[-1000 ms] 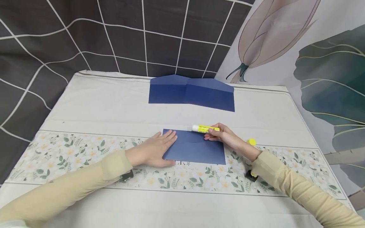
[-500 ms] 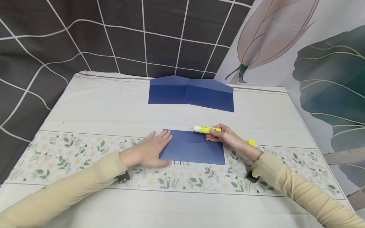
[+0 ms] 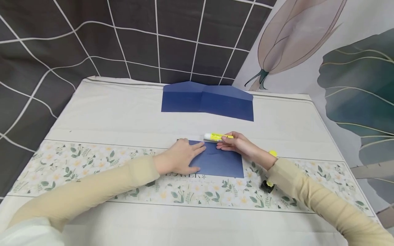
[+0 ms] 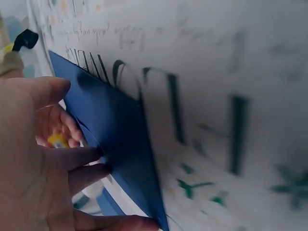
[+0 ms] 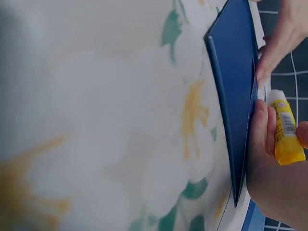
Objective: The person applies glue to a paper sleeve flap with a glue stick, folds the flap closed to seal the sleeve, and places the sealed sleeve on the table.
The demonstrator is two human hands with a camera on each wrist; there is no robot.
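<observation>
A blue envelope [image 3: 220,164] lies flat in the middle of the table, its flap side up. My left hand [image 3: 181,157] rests on its left part with fingers spread; the left wrist view shows the fingertips [image 4: 103,168] on the blue paper. In my right hand [image 3: 241,147] I grip a yellow glue stick [image 3: 217,137], its white end pointing left above the envelope's far edge. The fingers [image 5: 260,120] below the stick touch the envelope's top edge in the right wrist view. A yellow cap [image 3: 273,153] sits by my right wrist, partly hidden.
Two more blue envelopes [image 3: 181,102] lie side by side, slightly overlapping, at the table's far edge. A white cloth [image 3: 123,112] with a flowered band [image 3: 215,194] covers the table. A dark gridded curtain [image 3: 175,51] hangs right behind it.
My left hand first slides slightly left, then moves right, further over the envelope. My right hand shifts a little left with the glue stick. The envelopes at the back stay put.
</observation>
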